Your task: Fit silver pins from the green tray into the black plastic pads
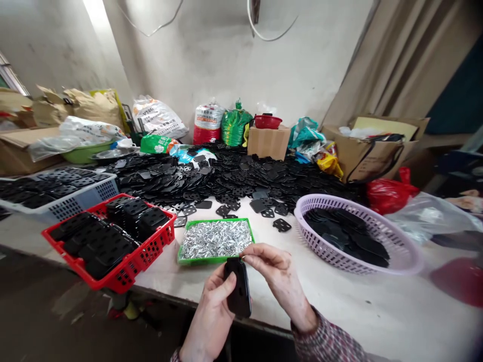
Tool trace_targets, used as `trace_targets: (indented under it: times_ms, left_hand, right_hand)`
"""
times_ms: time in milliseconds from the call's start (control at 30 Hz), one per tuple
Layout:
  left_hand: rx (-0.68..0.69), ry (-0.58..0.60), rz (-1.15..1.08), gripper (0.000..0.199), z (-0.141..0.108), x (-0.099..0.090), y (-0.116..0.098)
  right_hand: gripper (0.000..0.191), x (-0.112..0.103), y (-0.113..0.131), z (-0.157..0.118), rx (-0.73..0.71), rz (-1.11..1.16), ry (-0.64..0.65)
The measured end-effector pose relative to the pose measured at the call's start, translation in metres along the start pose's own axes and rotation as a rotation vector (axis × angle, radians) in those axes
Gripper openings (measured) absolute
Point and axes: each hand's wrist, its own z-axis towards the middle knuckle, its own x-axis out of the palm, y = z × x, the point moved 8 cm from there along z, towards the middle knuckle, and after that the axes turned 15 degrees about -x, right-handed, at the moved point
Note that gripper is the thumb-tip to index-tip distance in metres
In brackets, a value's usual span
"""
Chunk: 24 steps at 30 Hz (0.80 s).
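Left bare hand (212, 307) is curled in a grip, thumb extended upward and pressed inward over the bent fingers. Right bare hand (273, 271) pinches thumb against forefinger, just above and right of the left thumb tip. Behind those fingers, a maroon-and-grey checked fabric sleeve (325, 338) ends at the right wrist (306, 318).

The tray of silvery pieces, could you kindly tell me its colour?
The tray is bright green; the head view shows it best.
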Motion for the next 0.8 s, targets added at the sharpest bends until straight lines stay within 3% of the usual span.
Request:
trace_targets:
  times_ms: [200,467,633,800]
  left_hand:
    - [0.186,-0.180,0.261,0.026,-0.005,-0.003,-0.010]
    - [0.282,-0.540,0.464,0.049,-0.017,-0.026,-0.012]
    - [0.270,-0.579,0.411,0.054,-0.019,-0.039,-0.009]
    - [0.286,-0.479,0.417,0.046,-0.018,-0.045,-0.017]
  right_hand:
    - [0.012,0.000,-0.011,-0.009,0.045,0.032,-0.112]
    - [0.015,0.009,-0.026,-0.028,0.153,0.180,-0.258]
    - [0.022,0.010,-0.025,-0.033,0.186,0.048,-0.230]
    - [0.029,0.009,-0.023,-0.029,0.054,-0.216,-0.145]
